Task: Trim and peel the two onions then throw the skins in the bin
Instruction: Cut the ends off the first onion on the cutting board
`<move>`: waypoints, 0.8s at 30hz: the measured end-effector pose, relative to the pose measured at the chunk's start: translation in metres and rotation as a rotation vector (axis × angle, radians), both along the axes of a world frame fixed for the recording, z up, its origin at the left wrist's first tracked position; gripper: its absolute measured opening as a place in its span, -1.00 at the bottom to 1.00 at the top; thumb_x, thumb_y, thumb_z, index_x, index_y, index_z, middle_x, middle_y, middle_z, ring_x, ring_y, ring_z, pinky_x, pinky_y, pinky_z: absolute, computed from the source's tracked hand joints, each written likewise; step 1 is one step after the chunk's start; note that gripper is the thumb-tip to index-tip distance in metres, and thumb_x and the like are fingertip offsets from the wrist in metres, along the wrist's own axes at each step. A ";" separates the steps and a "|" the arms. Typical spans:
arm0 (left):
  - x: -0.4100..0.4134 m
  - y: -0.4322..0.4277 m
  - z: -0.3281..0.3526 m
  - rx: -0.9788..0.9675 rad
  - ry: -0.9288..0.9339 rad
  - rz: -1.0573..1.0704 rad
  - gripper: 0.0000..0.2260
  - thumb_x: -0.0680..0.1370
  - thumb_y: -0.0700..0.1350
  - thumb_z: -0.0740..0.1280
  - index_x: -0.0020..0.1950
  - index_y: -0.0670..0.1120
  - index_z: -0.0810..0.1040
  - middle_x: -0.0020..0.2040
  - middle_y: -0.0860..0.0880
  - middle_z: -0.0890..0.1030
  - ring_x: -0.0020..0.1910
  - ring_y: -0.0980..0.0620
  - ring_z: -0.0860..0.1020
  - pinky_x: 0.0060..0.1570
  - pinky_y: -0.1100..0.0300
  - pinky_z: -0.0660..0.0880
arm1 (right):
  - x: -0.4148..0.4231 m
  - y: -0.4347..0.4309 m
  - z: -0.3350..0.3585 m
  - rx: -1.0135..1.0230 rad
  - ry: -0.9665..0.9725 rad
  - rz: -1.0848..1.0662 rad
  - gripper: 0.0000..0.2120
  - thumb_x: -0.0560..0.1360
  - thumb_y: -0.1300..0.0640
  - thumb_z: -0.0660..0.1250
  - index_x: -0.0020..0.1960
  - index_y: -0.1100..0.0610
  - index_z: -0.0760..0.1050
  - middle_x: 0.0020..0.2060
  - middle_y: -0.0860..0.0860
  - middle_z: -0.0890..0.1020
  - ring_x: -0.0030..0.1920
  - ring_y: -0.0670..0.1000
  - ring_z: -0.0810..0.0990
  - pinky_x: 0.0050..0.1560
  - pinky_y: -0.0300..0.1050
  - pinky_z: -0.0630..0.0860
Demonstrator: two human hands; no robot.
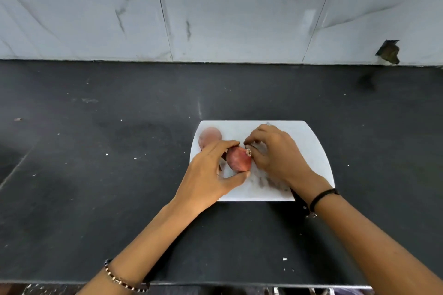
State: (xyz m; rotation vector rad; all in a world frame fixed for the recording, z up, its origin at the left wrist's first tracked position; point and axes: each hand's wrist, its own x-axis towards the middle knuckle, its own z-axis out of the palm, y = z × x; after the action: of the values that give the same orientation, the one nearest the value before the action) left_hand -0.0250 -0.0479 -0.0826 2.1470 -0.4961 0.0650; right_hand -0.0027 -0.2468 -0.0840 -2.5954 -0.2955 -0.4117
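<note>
The step in hand looks like peeling. The left hand (211,170) holds the red onion (238,161) just above the white board (309,146). Its thumb is on the near side and its fingers curl over the far side. The right hand (273,153) is curled too, and its thumb and first finger pinch the dry tip on the right end of this onion.

The other onion (209,137) lies on the far left corner of the board. It looks paler, but I cannot tell if it is peeled.

The dark handle of a knife (299,201) pokes out under the right wrist, on the dark counter (96,151).

Next, I think the right hand needs to pull the skin away while the left hand holds the onion tight. No bin is in view.
</note>
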 end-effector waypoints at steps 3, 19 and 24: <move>0.002 -0.008 -0.009 -0.055 -0.003 0.033 -0.46 0.38 0.03 0.62 0.31 0.10 0.54 0.12 0.25 0.60 -0.02 0.14 0.56 -0.06 0.40 0.46 | 0.003 -0.005 -0.003 0.028 0.004 0.038 -0.85 0.45 0.19 0.41 0.00 0.10 0.68 -0.08 -0.07 0.63 -0.01 0.05 0.58 0.04 -0.02 0.51; 0.013 -0.007 -0.020 0.037 -0.226 -0.008 -0.32 0.38 0.22 0.55 0.46 0.07 0.50 0.11 0.16 0.58 0.08 0.21 0.55 0.09 0.42 0.41 | -0.007 0.001 -0.001 -0.030 -0.060 0.034 -0.85 0.44 0.26 0.33 -0.04 0.16 0.64 -0.10 0.02 0.62 -0.03 0.08 0.57 -0.02 0.09 0.55; 0.011 -0.015 -0.015 0.064 -0.200 -0.026 -0.34 0.40 0.20 0.56 0.45 0.06 0.49 0.21 0.17 0.56 0.21 0.18 0.48 0.24 0.29 0.40 | -0.021 -0.015 0.010 0.014 -0.120 -0.064 -0.88 0.50 0.10 0.45 0.03 0.06 0.65 -0.08 -0.06 0.57 0.01 -0.01 0.58 0.00 -0.06 0.54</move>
State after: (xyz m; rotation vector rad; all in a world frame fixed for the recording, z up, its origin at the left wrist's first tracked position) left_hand -0.0144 -0.0629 -0.0977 2.2076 -0.6494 0.2539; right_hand -0.0238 -0.2615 -0.0737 -2.5766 -0.2494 -0.5914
